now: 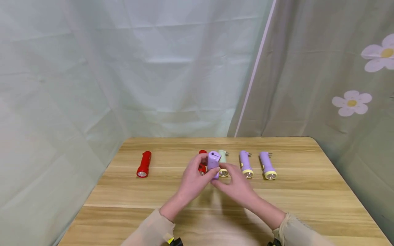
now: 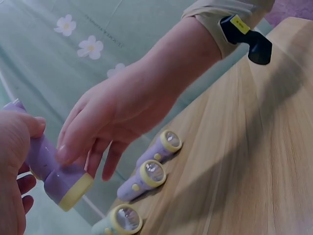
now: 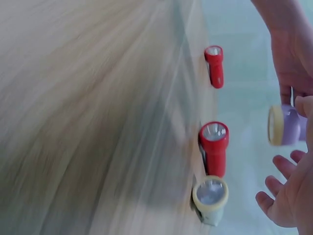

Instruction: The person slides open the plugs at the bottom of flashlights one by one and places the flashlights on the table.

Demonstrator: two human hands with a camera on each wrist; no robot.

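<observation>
A purple flashlight (image 1: 213, 160) with a yellow lens ring is held up over the table, its tail end toward the head camera. My left hand (image 1: 194, 178) grips its body, thumb across it near the tail in the left wrist view. From the other side, my right hand (image 1: 238, 186) meets the flashlight with its thumb; in the right wrist view its remaining fingers (image 3: 275, 185) spread loosely beside the flashlight. Behind the hands lie a red flashlight (image 1: 202, 168) and a pale green flashlight (image 1: 223, 173), both partly hidden.
Another red flashlight (image 1: 144, 164) lies at the left of the wooden table (image 1: 129, 205). Two more purple flashlights, one inner (image 1: 244, 160) and one outer (image 1: 266, 162), lie at right with prongs sticking out. A curtain (image 1: 184, 85) hangs behind the table.
</observation>
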